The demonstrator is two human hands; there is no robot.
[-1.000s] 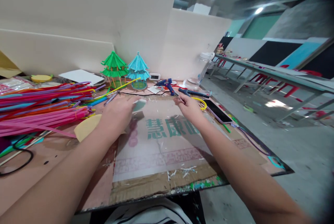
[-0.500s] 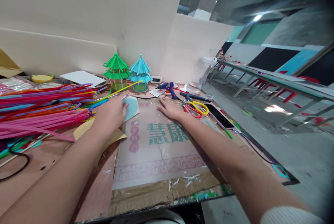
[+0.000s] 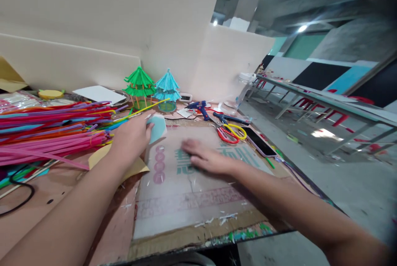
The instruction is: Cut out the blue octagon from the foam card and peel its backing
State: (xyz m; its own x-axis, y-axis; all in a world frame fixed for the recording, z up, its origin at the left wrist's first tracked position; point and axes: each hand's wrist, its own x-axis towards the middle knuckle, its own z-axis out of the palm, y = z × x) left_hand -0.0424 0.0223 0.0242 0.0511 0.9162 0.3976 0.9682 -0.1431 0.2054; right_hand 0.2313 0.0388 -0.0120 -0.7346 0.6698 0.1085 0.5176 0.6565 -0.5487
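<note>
My left hand [image 3: 132, 135] is closed on a light-blue, straight-edged flat piece [image 3: 159, 128], pinched between thumb and fingers at the far left of the printed sheet. Below that wrist lies a yellow paper piece [image 3: 136, 169], partly covered by my forearm. My right hand [image 3: 206, 157] is over the middle of the pale sheet [image 3: 167, 212] with green characters, its fingers stretched out and slightly blurred. Nothing shows in this hand. Whether its palm touches the sheet, I cannot tell.
Bundles of colourful pipe cleaners [image 3: 52, 127] fill the left side. Behind stand a green pagoda model [image 3: 139, 84] and a blue one [image 3: 167, 88]. A glue gun [image 3: 200, 108], red-and-yellow scissors [image 3: 231, 132], a phone [image 3: 259, 141] and a clear jar [image 3: 240, 90] are to the right.
My right hand has come back from the sheet's far edge toward its middle, nearer to me. My left hand keeps its hold on the light-blue piece in nearly the same place.
</note>
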